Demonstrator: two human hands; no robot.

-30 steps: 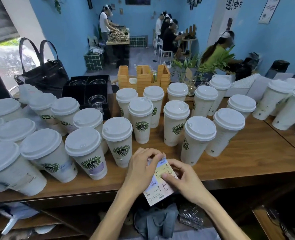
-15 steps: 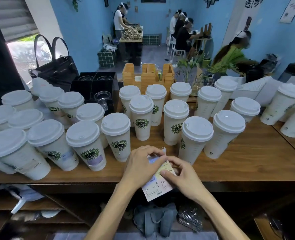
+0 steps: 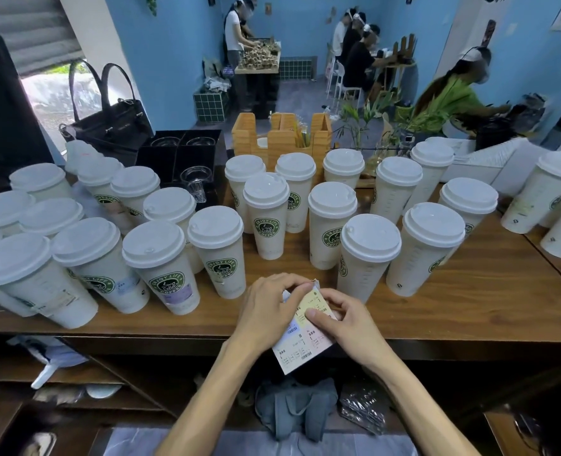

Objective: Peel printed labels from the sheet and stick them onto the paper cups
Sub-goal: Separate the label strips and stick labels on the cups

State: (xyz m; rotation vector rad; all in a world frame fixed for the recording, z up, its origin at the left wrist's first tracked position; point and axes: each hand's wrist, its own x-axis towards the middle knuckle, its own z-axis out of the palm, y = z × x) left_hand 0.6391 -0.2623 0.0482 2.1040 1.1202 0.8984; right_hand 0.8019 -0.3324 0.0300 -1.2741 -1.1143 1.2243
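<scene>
Both hands hold the label sheet (image 3: pixel 305 337) over the near edge of the counter (image 3: pixel 470 301), its lower half hanging past the edge above the shelves below. The left hand (image 3: pixel 266 307) curls its grip round the sheet's upper left corner, fingers bent over the top. The right hand (image 3: pixel 348 320) pinches the right side, its thumb pressing on the yellow label (image 3: pixel 312 307) near the top, probably working up a corner to peel.

The likeliest trouble is a label tearing or folding onto itself if the corner lifts unevenly, since the sheet is held in the air with nothing flat behind it. A slip of either grip would drop the sheet off the edge into the clutter underneath.

Room is tight ahead. The nearest cup (image 3: pixel 221 251) stands just beyond the left knuckles, and another cup (image 3: pixel 366 255) stands just beyond the right hand; both are tall and lidded, so a careless reach could topple one into its close-packed neighbours. The barest stretch of counter lies to the right of the hands.
</scene>
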